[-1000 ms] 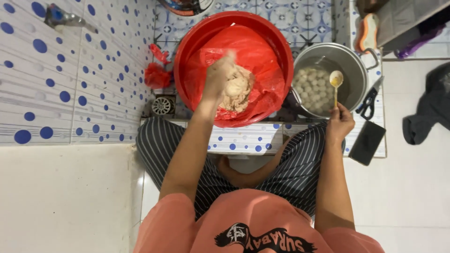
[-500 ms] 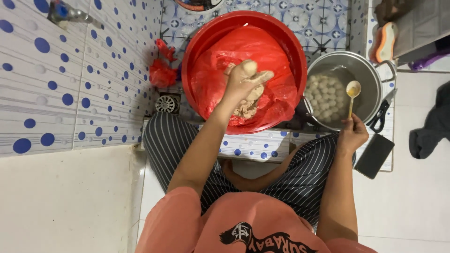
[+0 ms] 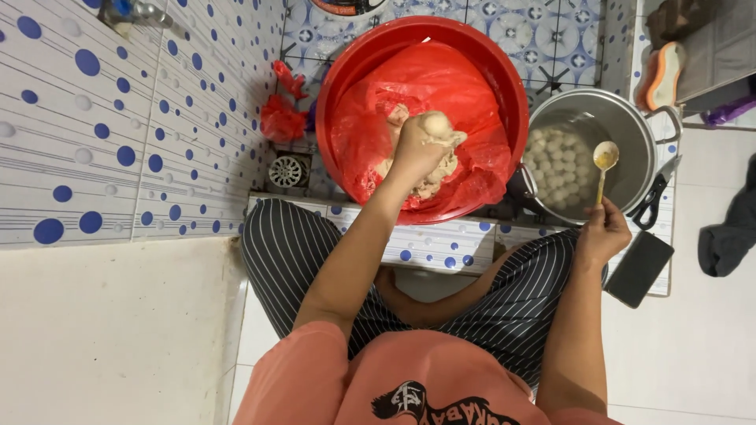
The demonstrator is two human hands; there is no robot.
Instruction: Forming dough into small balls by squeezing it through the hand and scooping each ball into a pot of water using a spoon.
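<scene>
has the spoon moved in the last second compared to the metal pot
Yes. The spoon, held in the right hand, has shifted from over the pot's middle toward its right rim.

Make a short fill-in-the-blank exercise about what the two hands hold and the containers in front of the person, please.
1. The left hand squeezes pale dough over a basin of ____ colour.
2. The right hand holds a ____ by its handle.
3. The metal pot contains many pale ____.
4. The basin is lined with a red plastic ____.

Missing words: red; spoon; balls; bag
</scene>
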